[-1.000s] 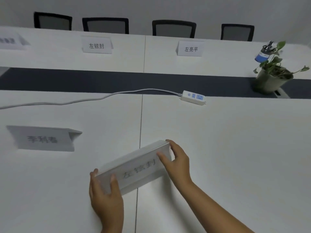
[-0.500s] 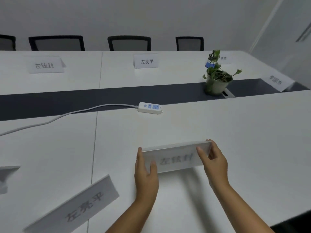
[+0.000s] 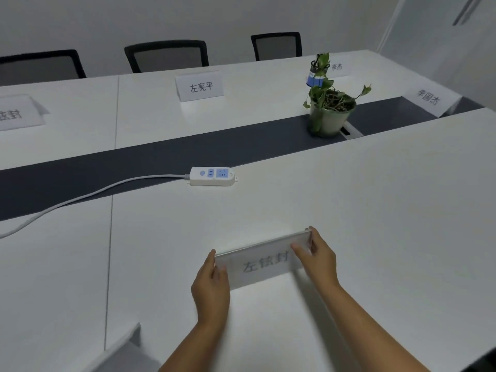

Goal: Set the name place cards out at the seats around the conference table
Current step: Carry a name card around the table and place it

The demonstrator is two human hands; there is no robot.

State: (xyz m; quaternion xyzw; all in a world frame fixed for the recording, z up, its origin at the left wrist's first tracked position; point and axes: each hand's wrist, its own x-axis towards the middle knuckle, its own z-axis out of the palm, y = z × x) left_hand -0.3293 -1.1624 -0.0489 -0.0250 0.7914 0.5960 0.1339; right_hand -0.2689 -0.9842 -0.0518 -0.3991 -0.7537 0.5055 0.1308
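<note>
At the far left edge we saw a name card (image 3: pixel 16 114) standing on the far half of the white conference table (image 3: pixel 375 197), cut off by the frame, its characters blurred. Behind it stood a black mesh chair (image 3: pixel 40 66). A white cable (image 3: pixel 80 198) ran in from the left across the dark centre strip (image 3: pixel 134 167) to a white power strip (image 3: pixel 212 176) with blue sockets, which lay at the far edge of the near tabletop. At the near left, the corner of another card (image 3: pixel 120 350) poked into the bottom of the frame.

In the middle, our left hand (image 3: pixel 210 287) gripped the left end of the name card reading 左铉封 (image 3: pixel 264 263), thumb on its front face and fingers behind. The card sat near us on the near tabletop, its lower edge seemingly on the surface, its right end angled slightly away. Our right hand (image 3: pixel 318 257) clasped the right end the same way.

Across the table, a card reading 左亮平 (image 3: pixel 200 85) stood upright before a second chair (image 3: pixel 166 55). Further right a third chair (image 3: pixel 277 45) stood at the far side. A potted plant (image 3: pixel 331 111) sat on the centre strip, with a small blue-labelled object (image 3: pixel 315 77) just behind its leaves. Behind the plant stood a partly hidden card (image 3: pixel 338 67), and at the far right end a card reading 李国杰 (image 3: pixel 429 99).
</note>
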